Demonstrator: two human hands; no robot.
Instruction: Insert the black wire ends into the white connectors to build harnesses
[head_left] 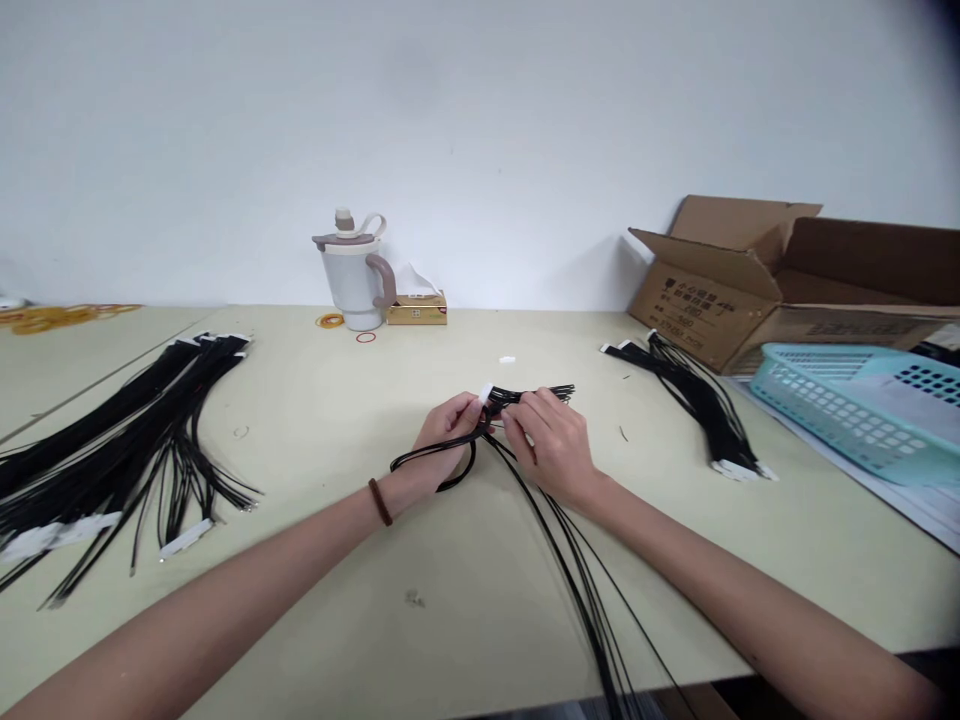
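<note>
Near the middle of the table, my left hand (452,432) grips a bundle of black wires (566,540) beside its white connector (486,393). Part of the bundle loops over my left wrist. My right hand (551,440) is closed on the same wires just right of the connector, and loose wire ends (562,392) poke out beyond its knuckles. From between the hands, long strands run down toward me and over the table's front edge. The fingertips of my right hand are partly hidden.
Finished-looking black wire bundles (112,440) lie at left; more wire bundles (686,400) lie at right. A cardboard box (720,310) and a turquoise basket (840,420) stand at the right. A grey mug (356,280), a tissue box (417,309) and yellow rubber bands (52,318) are along the wall.
</note>
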